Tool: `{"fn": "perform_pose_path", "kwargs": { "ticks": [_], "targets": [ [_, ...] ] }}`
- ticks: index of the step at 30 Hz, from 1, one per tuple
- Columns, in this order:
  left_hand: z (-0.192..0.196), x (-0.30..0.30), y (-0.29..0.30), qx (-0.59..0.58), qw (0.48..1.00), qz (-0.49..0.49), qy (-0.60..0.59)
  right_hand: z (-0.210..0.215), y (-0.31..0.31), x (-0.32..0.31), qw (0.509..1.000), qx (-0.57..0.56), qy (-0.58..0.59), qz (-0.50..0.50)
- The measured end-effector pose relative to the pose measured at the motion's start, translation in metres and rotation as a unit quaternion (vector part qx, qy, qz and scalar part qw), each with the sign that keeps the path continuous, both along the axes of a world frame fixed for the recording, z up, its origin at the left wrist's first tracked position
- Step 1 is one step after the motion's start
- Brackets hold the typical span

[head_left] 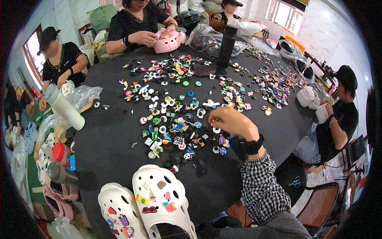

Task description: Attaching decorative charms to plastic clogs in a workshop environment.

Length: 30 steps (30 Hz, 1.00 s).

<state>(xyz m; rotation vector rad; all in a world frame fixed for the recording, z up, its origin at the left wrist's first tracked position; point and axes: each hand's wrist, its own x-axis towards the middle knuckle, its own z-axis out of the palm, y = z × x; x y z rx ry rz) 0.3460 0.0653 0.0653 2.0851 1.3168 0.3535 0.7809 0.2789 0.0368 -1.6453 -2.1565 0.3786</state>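
My right hand (232, 121) reaches over the black table from the lower right, fingers bent and pinched together. Whatever is between the fingertips is too small to make out. Under the fingertips lies a loose pile of small colourful shoe charms (179, 142). Two white clogs lie at the table's near edge. The right clog (157, 179) carries several charms, among them sunglasses and an ice cream cone. On the left clog (115, 199) sit a red heart and other charms. My left hand is out of the picture.
More charms (274, 85) spread across the far table (107, 147). A black upright stand (227, 46) rises behind them. A pale bottle (65, 107) leans at the left edge, beside a red-lidded jar (59, 152). Across the table a person handles a pink clog (169, 42); others work around it.
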Motion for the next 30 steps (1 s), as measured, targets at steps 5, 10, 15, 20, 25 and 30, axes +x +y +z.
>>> {"fn": "perform_pose_path", "kwargs": {
  "ticks": [5, 10, 15, 20, 25, 30],
  "targets": [
    [-0.013, -0.006, 0.006, -0.013, 1.000, 0.011, -0.008, -0.016, 0.011, -0.013, 1.000, -0.020, -0.016, -0.003],
    [-0.015, -0.007, 0.005, -0.006, 1.000, 0.002, -0.009, -0.019, 0.013, -0.016, 0.999, -0.028, -0.041, -0.014],
    [-0.019, -0.008, 0.007, 0.002, 1.000, -0.001, -0.008, -0.021, 0.020, -0.011, 0.996, -0.026, 0.053, 0.063],
    [-0.021, -0.009, 0.012, 0.012, 1.000, -0.013, -0.010, -0.018, 0.015, -0.023, 0.998, 0.009, -0.002, -0.060],
    [-0.023, -0.011, 0.014, 0.030, 0.999, -0.011, -0.011, 0.005, -0.013, -0.020, 0.997, -0.050, -0.031, -0.052],
    [-0.020, -0.008, 0.013, 0.038, 0.999, -0.018, -0.019, -0.012, -0.018, -0.015, 0.998, -0.051, -0.043, -0.011]
  ]
}}
